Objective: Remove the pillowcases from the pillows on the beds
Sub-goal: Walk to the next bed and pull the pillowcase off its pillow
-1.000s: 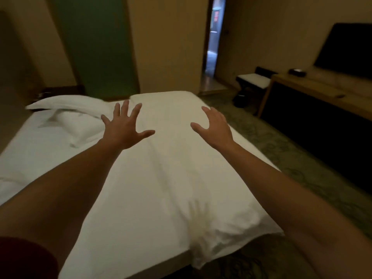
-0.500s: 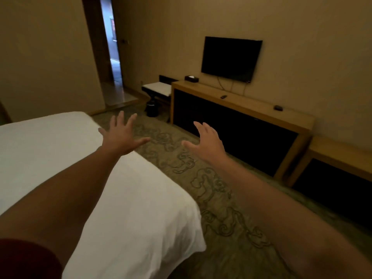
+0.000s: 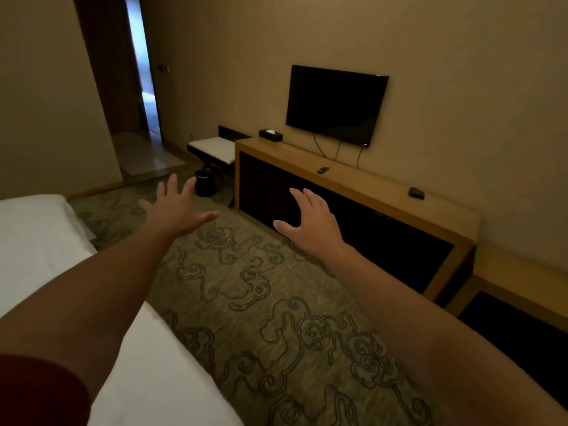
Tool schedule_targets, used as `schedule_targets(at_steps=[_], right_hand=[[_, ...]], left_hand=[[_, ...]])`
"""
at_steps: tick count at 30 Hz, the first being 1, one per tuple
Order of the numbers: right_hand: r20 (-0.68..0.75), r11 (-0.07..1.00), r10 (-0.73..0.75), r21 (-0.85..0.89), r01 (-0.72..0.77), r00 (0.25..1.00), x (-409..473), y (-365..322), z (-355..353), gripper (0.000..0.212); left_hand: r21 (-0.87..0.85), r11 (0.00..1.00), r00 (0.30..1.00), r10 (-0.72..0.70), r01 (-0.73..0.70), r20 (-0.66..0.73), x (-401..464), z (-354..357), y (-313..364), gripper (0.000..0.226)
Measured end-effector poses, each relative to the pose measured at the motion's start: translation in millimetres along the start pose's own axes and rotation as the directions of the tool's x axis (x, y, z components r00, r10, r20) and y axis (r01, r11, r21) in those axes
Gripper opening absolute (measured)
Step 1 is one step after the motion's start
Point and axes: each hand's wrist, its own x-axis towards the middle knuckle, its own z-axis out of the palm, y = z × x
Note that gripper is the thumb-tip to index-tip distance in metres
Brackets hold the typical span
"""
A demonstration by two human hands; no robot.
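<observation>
Both hands out over patterned carpet (image 3: 246, 302), no readable writing.
Left hand (image 3: 175, 207) and right hand (image 3: 310, 222) palm-down, grip spread, empty; white bed (image 3: 37, 241) at near left, no pillows in sight.

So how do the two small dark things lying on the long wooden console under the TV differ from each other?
The remote is slim and flat, lying near the middle of the console just below the TV; the small dark object farther right is rounder and bulkier, past the TV's right edge. What that one is cannot be told. Both are dark, lie loose on the top, and neither hand is near them.
</observation>
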Motion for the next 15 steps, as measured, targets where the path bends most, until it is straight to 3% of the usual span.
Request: schedule_targets(at_steps=[7,9,10,11,13,15], right_hand=[[0.062,0.997,-0.021,0.069,0.017,0.998,151.6,60.5,42.2,0.09],[0.096,0.994,-0.092,0.076,0.085,0.991,215.3,82.0,70.2,0.09],[0.111,0.993,-0.104,0.06,0.098,0.988,217.5,85.7,71.3,0.09],[0.144,0.981,-0.163,0.128,0.145,0.976,279.7,85.0,87.8,0.09],[0.158,0.977,-0.192,0.121,0.174,0.969,301.8,83.3,90.9,0.089],[0.203,0.956,-0.272,0.165,0.241,0.941,381.0,64.8,116.7,0.089]], left_hand=[[0.046,0.996,0.997,-0.073,0.073,0.004,118.2,47.8,15.1,0.111],[0.034,0.985,0.985,-0.17,0.168,0.045,152.6,76.4,12.0,0.112],[0.055,0.988,0.988,-0.148,0.146,0.04,149.4,80.1,11.5,0.11],[0.059,0.973,0.975,-0.223,0.223,0.002,186.1,82.4,2.5,0.109],[0.078,0.969,0.972,-0.233,0.235,-0.037,199.5,74.0,2.2,0.107],[0.091,0.94,0.944,-0.323,0.329,-0.073,249.0,71.5,-20.4,0.107]])
